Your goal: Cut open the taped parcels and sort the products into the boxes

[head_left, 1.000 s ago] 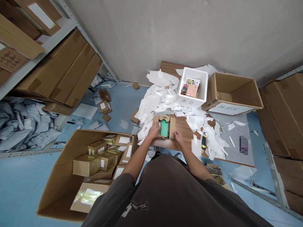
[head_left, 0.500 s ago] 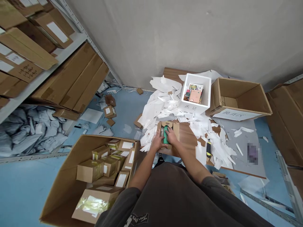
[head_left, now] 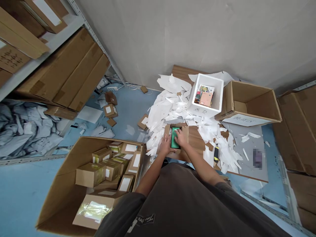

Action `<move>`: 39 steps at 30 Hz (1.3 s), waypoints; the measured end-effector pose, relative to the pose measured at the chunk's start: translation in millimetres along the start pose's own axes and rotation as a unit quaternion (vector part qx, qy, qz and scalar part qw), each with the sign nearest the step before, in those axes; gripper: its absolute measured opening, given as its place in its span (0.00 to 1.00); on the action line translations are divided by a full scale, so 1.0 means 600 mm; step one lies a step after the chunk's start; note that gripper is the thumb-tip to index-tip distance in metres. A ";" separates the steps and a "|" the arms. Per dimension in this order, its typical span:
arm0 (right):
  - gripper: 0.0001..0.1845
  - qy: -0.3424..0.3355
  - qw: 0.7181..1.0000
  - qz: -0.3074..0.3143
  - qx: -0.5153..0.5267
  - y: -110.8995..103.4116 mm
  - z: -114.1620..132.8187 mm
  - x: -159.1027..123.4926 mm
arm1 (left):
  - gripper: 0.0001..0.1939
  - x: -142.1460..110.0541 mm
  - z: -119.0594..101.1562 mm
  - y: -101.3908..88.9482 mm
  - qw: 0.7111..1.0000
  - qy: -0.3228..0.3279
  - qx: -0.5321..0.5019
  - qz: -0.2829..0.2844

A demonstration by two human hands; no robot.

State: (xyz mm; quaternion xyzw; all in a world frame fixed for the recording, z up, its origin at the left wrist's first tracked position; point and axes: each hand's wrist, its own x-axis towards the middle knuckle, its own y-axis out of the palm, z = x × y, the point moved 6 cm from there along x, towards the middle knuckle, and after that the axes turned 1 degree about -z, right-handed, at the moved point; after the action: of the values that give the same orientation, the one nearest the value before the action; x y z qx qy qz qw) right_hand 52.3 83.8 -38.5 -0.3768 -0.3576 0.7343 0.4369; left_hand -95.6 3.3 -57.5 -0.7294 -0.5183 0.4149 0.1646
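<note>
A small open cardboard box (head_left: 185,131) lies at the near edge of the wooden table, its flaps spread. Inside it sits a green box (head_left: 174,142) with a flat top. My right hand (head_left: 181,138) reaches over from the right, its fingers bent onto the green box and gripping it. At the cardboard box's left side, my left hand (head_left: 166,146) holds the wall, with fingers extended upward along it. The undersides of both hands are hidden.
Torn white paper (head_left: 160,108) covers much of the table (head_left: 195,136). A yellow-black utility knife (head_left: 216,153) lies to the right. Behind stand a white foam box (head_left: 208,113) with booklets and a large carton (head_left: 254,90). A big carton (head_left: 55,194) of parcels is at left.
The green box now shows a wider flat top between my hands. My right hand has shifted slightly right and up with its fingers on it. The view has turned slightly.
</note>
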 end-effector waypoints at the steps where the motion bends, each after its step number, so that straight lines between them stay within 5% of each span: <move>1: 0.35 0.012 0.999 0.029 -0.003 0.017 0.004 -0.012 | 0.77 -0.001 0.001 0.004 1.000 -0.010 -0.007 0.002; 7: 0.50 0.180 0.977 0.117 -0.013 0.097 0.018 -0.009 | 0.75 -0.013 -0.008 0.014 0.999 -0.042 -0.008 -0.016; 11: 0.57 0.181 0.981 0.062 0.018 0.109 0.023 0.016 | 0.72 -0.021 -0.017 0.012 0.999 -0.045 -0.003 -0.028; 19: 0.57 0.205 0.978 0.019 0.032 0.076 0.018 -0.023 | 0.76 -0.023 -0.016 0.008 0.997 -0.056 -0.026 -0.053; 26: 0.60 0.181 0.978 -0.061 0.087 -0.016 0.054 -0.055 | 0.79 -0.027 0.000 -0.009 0.997 -0.047 -0.033 -0.047; 31: 0.63 0.129 0.951 -0.181 0.217 -0.116 -0.009 -0.105 | 0.80 -0.035 -0.005 -0.017 0.997 -0.067 0.007 -0.048; 34: 0.65 0.141 0.906 -0.209 0.340 -0.159 -0.084 -0.144 | 0.78 -0.042 -0.021 -0.031 0.992 -0.092 0.077 -0.047; 39: 0.64 0.279 0.802 -0.161 0.503 -0.171 -0.202 -0.209 | 0.58 -0.067 -0.134 -0.046 0.980 0.069 0.152 -0.104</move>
State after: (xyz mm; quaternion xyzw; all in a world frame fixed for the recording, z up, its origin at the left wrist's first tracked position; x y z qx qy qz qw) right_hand 237.5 30.4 23.8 -0.2296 0.1438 0.5931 0.7582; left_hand -55.0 -6.3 26.8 -0.6652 -0.5092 0.4180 0.3514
